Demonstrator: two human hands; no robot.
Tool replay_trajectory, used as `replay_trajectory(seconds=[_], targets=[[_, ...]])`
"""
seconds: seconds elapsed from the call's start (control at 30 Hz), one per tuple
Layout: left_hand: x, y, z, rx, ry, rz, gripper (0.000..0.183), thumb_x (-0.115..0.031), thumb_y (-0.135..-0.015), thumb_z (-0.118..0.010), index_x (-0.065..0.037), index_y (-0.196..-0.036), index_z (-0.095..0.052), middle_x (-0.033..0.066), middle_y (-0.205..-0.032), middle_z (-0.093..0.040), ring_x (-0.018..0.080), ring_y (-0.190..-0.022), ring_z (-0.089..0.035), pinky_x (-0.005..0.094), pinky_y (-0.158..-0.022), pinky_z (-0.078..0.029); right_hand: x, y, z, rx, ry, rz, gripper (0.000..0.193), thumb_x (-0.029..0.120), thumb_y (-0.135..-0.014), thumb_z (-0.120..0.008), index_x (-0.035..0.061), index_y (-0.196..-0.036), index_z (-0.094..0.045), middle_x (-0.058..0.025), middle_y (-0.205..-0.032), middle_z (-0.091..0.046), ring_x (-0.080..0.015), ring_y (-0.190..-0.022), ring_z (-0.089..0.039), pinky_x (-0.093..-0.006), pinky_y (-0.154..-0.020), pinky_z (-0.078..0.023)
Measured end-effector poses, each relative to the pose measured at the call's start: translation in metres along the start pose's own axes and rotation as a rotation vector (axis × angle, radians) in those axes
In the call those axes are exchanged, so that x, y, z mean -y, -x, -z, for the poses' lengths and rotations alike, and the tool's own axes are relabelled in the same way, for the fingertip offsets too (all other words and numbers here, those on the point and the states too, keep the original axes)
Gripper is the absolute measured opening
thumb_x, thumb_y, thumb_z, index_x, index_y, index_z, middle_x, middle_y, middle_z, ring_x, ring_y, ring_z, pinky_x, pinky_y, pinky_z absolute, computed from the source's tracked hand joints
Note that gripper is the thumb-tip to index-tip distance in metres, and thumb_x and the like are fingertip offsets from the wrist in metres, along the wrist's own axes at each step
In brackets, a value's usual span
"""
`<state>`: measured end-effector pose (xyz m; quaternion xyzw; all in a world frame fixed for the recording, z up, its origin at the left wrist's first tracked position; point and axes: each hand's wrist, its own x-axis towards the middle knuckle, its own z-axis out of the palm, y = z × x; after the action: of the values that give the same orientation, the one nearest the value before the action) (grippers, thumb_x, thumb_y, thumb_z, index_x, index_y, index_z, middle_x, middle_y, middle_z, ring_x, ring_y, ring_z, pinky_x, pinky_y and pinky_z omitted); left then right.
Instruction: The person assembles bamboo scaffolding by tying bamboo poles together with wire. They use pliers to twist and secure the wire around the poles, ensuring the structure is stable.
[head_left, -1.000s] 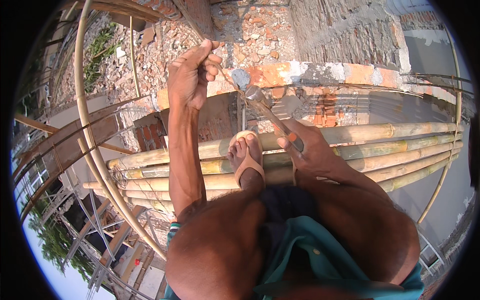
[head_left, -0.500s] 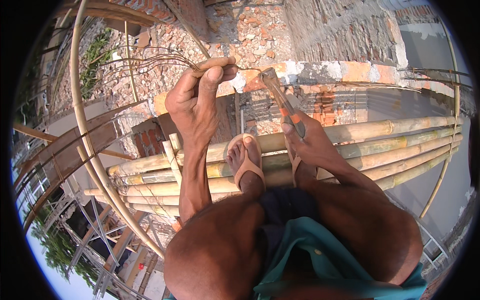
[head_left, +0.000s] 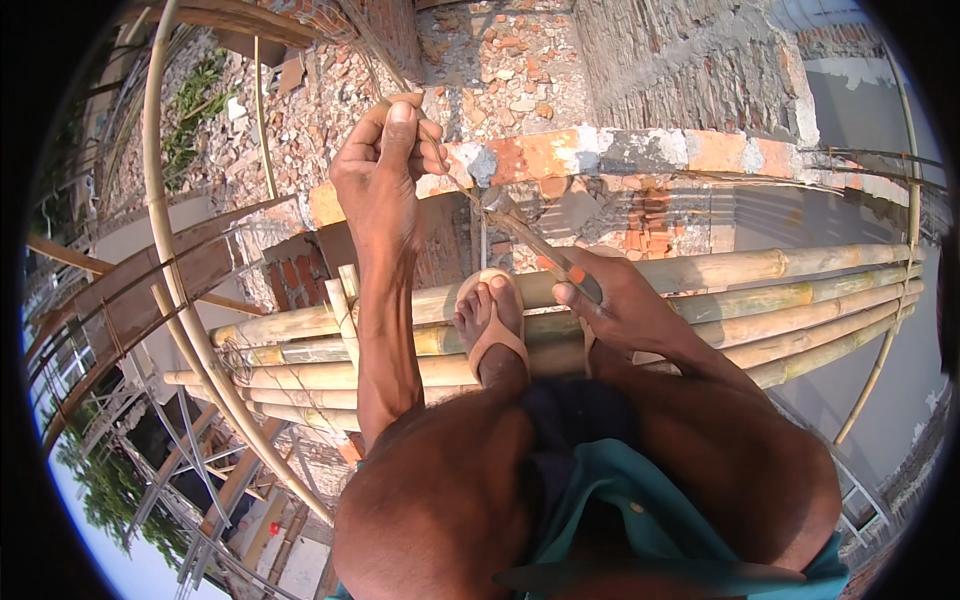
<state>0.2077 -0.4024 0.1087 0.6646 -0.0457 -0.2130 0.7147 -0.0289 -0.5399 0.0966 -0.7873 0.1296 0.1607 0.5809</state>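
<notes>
Pinched between the thumb and fingers of my left hand (head_left: 385,165) is a bundle of thin binding wires (head_left: 388,85), its loose ends pointing up past the fingertips. One strand (head_left: 458,184) slants down from that hand to the head of a pair of pincers (head_left: 530,236). My right hand (head_left: 625,303) is closed round the pincers' handles, which carry orange bands. The jaws sit at the strand's lower end, but whether they grip it is too small to tell. Both hands are in front of my feet, the left one higher.
I squat with sandalled feet on several bamboo poles (head_left: 800,262) lashed side by side. Beyond them runs a brick ledge (head_left: 640,150) with patches of mortar, and broken brick rubble (head_left: 510,70) lies further off. An upright bamboo pole (head_left: 160,200) stands at the left.
The pincers have come down and left, tilting flatter, with the strand now slanting downward. My left hand has turned, and the wire bundle has swung from pointing left to pointing up.
</notes>
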Motion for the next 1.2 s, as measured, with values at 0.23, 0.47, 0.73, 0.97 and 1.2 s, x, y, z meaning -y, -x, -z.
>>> replay_trajectory(seconds=[0.23,0.47,0.73,0.97,1.2], targets=[[-0.026,0.001,0.002,0.085,-0.155,-0.076,0.029,-0.022,-0.101,-0.068,0.003,-0.114,-0.071,0.0070,-0.081,-0.069,0.0099,-0.063,-0.058,0.0242,-0.057,-0.048,0.004,-0.005,-0.002,0.033,-0.013,0.041,0.044,0.027,-0.104,-0.061,-0.0001,-0.138,-0.057,-0.0188,-0.119,-0.067,-0.0287,-0.110,-0.064,-0.0411,-0.098,-0.048],[-0.025,0.003,0.000,0.088,-0.196,-0.019,0.029,-0.023,-0.101,-0.069,0.004,-0.112,-0.071,0.0074,-0.080,-0.069,0.0103,-0.065,-0.060,0.0247,-0.058,-0.048,0.013,-0.007,0.002,0.004,-0.027,0.111,0.038,0.027,-0.103,-0.062,-0.0029,-0.127,-0.060,-0.0198,-0.108,-0.063,-0.0329,-0.102,-0.063,-0.0441,-0.092,-0.049],[-0.024,0.001,0.002,0.053,-0.260,-0.082,0.030,-0.023,-0.101,-0.069,0.004,-0.113,-0.072,0.0073,-0.081,-0.070,0.0095,-0.064,-0.060,0.0243,-0.059,-0.050,0.009,-0.010,0.004,-0.015,0.009,0.142,0.051,0.027,-0.102,-0.060,0.0019,-0.145,-0.050,-0.0219,-0.116,-0.062,-0.0422,-0.108,-0.062,-0.0481,-0.093,-0.050],[-0.029,0.003,-0.002,0.000,-0.370,-0.091,0.031,-0.024,-0.101,-0.068,0.004,-0.114,-0.073,0.0067,-0.080,-0.070,0.0091,-0.064,-0.062,0.0234,-0.058,-0.051,0.012,-0.009,0.005,0.006,0.027,0.128,0.047,0.024,-0.103,-0.058,0.0029,-0.145,-0.051,-0.0236,-0.118,-0.061,-0.0436,-0.109,-0.061,-0.0496,-0.093,-0.049],[-0.024,0.009,0.002,0.011,-0.388,-0.101,0.029,-0.025,-0.102,-0.067,0.001,-0.112,-0.074,0.0051,-0.079,-0.069,0.0082,-0.066,-0.060,0.0237,-0.060,-0.050,-0.001,-0.013,-0.007,0.030,0.002,-0.144,0.055,0.048,-0.103,-0.055,0.0007,-0.132,-0.057,-0.0226,-0.091,-0.068,-0.0429,-0.088,-0.066,-0.0506,-0.079,-0.049]])
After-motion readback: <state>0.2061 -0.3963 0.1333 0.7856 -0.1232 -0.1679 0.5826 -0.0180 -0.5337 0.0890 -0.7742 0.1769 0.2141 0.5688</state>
